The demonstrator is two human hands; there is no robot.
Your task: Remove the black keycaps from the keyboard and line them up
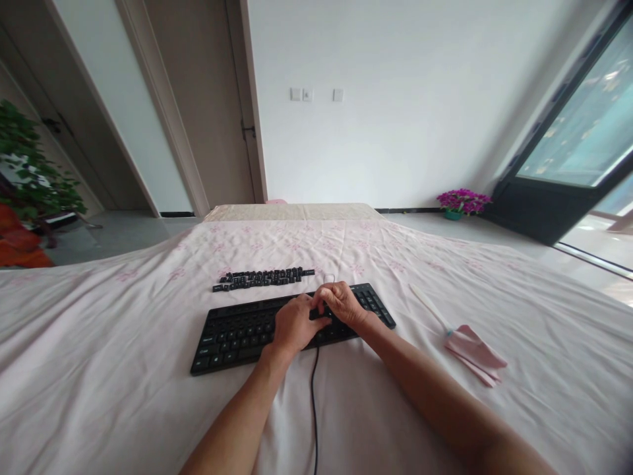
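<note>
A black keyboard (242,336) lies slightly askew on the cloth, its cord (314,402) running toward me. Over its middle, my left hand (295,322) rests with bent fingers and its thumb pointing right. My right hand (345,303) meets it from the other side, fingertips pinched together close to the left fingers. Whatever lies between the fingertips is hidden. Just beyond my right knuckles a thin wire loop (329,276) shows; whether the hand touches it I cannot tell. Loose black keycaps (262,278) are laid out in rows behind the keyboard.
A pale patterned cloth (123,343) covers the broad surface. To the right lie a white stick (429,307) and a folded pink cloth (475,353). Beyond are a door (198,99), purple flowers (463,201) on the floor and a green plant (34,171) at left.
</note>
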